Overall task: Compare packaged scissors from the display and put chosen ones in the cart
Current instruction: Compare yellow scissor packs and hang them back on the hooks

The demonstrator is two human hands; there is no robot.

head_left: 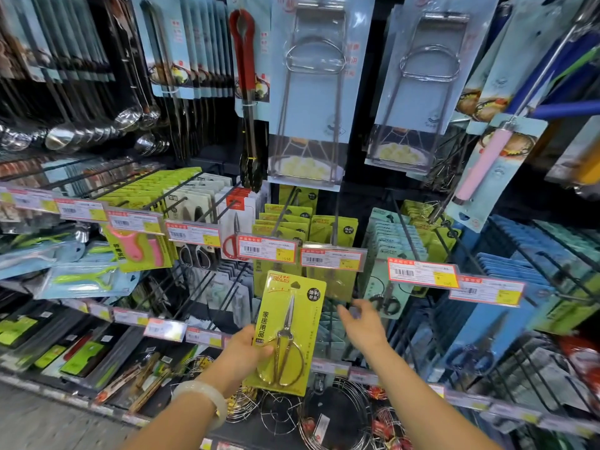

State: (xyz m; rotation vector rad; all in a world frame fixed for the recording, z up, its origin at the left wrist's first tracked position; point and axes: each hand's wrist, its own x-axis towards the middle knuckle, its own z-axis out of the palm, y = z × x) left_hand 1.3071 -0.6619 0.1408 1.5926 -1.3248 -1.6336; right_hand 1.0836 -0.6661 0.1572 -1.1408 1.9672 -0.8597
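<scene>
Two hands are up at the display: our left hand (248, 349) pinches a yellow scissors pack (287, 332) by its left edge, upright before the hooks. Our right hand (362, 324) reaches with fingers spread, holding nothing, toward the teal packs (389, 251).

The left hand (245, 349) is covering the lower left edge of the scissors pack (285, 332). Motion is blurring the right hand's fingers (349, 308). Price tag (267, 250) print is reading too small.

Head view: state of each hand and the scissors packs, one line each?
left hand: grips yellow scissors pack by its left edge
yellow scissors pack: off the peg, upright, slightly tilted
right hand: empty, fingers spread, reaching toward the display
teal scissors packs: hanging on peg
</scene>
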